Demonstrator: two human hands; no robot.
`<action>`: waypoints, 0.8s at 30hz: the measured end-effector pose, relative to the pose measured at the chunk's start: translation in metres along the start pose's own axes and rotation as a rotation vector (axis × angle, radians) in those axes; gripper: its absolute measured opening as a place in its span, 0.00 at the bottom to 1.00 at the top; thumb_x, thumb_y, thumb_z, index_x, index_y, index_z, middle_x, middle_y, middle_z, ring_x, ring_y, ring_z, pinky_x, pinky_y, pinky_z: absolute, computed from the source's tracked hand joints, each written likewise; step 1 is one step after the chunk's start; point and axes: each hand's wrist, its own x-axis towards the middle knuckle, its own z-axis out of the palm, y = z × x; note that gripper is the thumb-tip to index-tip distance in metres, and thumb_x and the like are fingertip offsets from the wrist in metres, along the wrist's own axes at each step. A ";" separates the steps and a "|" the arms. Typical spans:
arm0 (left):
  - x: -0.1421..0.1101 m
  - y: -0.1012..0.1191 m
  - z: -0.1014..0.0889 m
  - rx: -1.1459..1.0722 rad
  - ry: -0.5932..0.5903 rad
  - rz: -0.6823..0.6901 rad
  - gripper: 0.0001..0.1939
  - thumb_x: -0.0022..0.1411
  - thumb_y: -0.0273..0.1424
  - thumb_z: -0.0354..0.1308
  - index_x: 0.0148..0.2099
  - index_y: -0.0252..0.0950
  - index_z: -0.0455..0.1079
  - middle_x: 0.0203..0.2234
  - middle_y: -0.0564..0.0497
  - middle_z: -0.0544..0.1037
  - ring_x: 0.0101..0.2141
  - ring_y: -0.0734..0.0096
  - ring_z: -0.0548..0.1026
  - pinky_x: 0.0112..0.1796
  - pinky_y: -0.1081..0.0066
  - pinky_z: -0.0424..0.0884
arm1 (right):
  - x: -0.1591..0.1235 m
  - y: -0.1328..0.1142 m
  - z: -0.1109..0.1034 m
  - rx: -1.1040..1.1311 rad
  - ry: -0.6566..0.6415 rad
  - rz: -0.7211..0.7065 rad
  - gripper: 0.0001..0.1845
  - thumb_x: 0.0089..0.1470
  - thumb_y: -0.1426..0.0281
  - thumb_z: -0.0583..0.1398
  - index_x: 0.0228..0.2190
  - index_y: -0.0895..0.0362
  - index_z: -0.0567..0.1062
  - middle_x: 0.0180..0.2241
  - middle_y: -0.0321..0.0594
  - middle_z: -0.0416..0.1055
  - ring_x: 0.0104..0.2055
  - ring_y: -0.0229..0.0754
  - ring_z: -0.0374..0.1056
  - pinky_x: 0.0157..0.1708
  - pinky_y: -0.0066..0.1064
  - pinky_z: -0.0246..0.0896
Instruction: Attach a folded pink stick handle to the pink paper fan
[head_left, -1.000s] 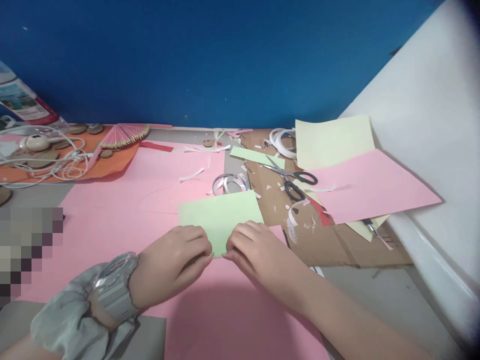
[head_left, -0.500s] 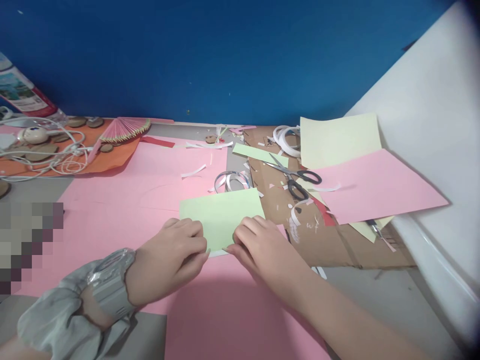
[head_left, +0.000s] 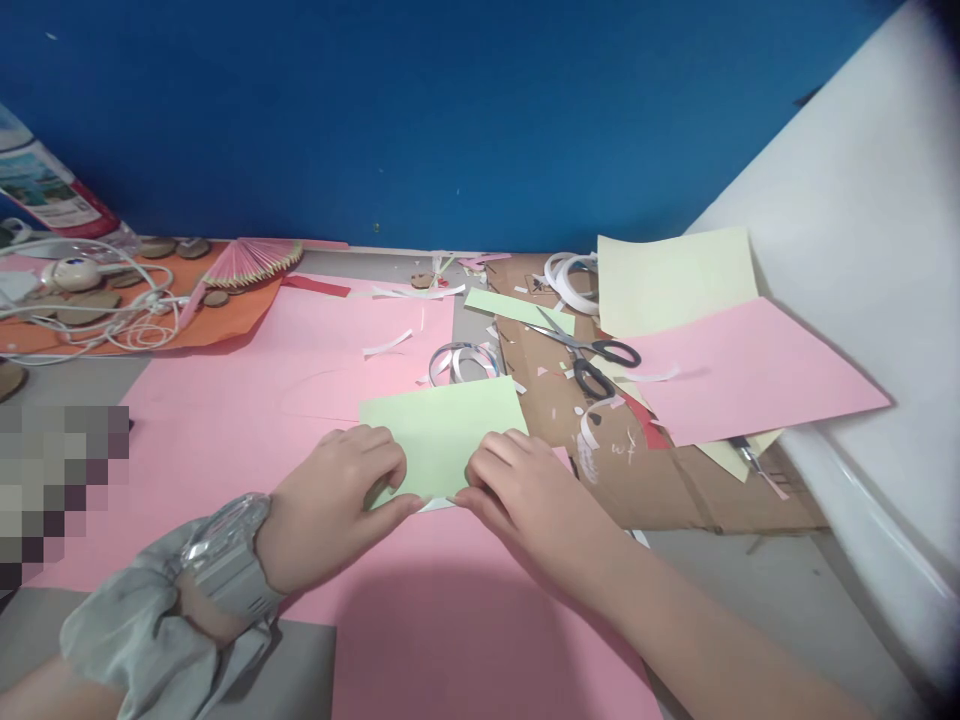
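A light green sheet of paper lies in front of me on top of pink paper. Along its near edge runs a narrow whitish strip, partly covered by my thumbs. My left hand is closed on the sheet's left near side, fingers curled on top and thumb on the near edge. On the right near side, my right hand grips the same sheet, thumb at the edge close to the other thumb. What lies under the curled fingers is hidden.
Behind the green sheet lies a roll of tape. Black-handled scissors lie on cardboard among scraps, with a pink sheet to their right. At the left are a pleated pink fan, white cables and a bottle.
My left thumb has slid slightly right along the near edge, and the left fingers have lifted and opened from it a little. My right hand stays nearly in place.
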 end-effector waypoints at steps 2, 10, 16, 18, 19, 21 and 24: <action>0.001 -0.001 0.001 -0.003 0.013 0.008 0.13 0.58 0.39 0.54 0.28 0.37 0.59 0.24 0.55 0.64 0.28 0.69 0.62 0.32 0.67 0.58 | -0.001 0.000 0.000 0.002 0.003 0.007 0.12 0.58 0.67 0.55 0.23 0.55 0.65 0.27 0.35 0.64 0.31 0.39 0.60 0.29 0.31 0.51; -0.001 -0.003 -0.001 -0.029 0.010 0.033 0.11 0.59 0.38 0.54 0.30 0.37 0.61 0.28 0.53 0.66 0.33 0.66 0.63 0.36 0.65 0.59 | -0.001 0.002 -0.003 0.057 -0.007 -0.008 0.12 0.59 0.66 0.54 0.24 0.55 0.65 0.28 0.35 0.65 0.32 0.39 0.60 0.32 0.31 0.53; 0.000 -0.001 -0.003 -0.064 -0.027 0.039 0.08 0.59 0.37 0.54 0.33 0.38 0.64 0.31 0.53 0.67 0.35 0.66 0.62 0.38 0.64 0.57 | -0.006 -0.004 0.008 -0.089 0.022 -0.227 0.10 0.56 0.80 0.50 0.35 0.59 0.69 0.35 0.42 0.68 0.38 0.43 0.60 0.40 0.37 0.52; 0.000 -0.001 -0.003 -0.073 -0.027 0.030 0.08 0.59 0.37 0.55 0.32 0.38 0.63 0.30 0.54 0.67 0.35 0.66 0.63 0.38 0.64 0.57 | -0.008 -0.007 0.012 -0.076 0.015 -0.271 0.13 0.55 0.82 0.49 0.39 0.60 0.69 0.37 0.43 0.68 0.40 0.43 0.60 0.42 0.38 0.51; 0.000 -0.001 -0.004 -0.077 -0.028 0.029 0.08 0.58 0.37 0.55 0.32 0.38 0.63 0.31 0.54 0.67 0.35 0.66 0.63 0.38 0.64 0.57 | -0.008 -0.007 0.012 -0.035 0.006 -0.263 0.13 0.56 0.82 0.49 0.39 0.59 0.69 0.37 0.43 0.68 0.40 0.43 0.60 0.41 0.38 0.52; 0.000 -0.001 -0.005 -0.089 -0.037 0.038 0.08 0.59 0.37 0.54 0.32 0.38 0.63 0.31 0.54 0.67 0.35 0.66 0.63 0.38 0.65 0.58 | -0.007 -0.008 0.012 0.090 -0.027 -0.212 0.10 0.58 0.79 0.50 0.39 0.58 0.69 0.38 0.42 0.67 0.39 0.42 0.60 0.40 0.36 0.54; 0.001 -0.004 -0.007 -0.116 -0.057 0.058 0.06 0.60 0.35 0.53 0.33 0.38 0.64 0.31 0.54 0.68 0.35 0.67 0.64 0.39 0.65 0.58 | -0.003 -0.008 0.006 0.290 -0.066 -0.104 0.08 0.61 0.72 0.50 0.34 0.55 0.68 0.36 0.38 0.67 0.39 0.39 0.60 0.40 0.33 0.56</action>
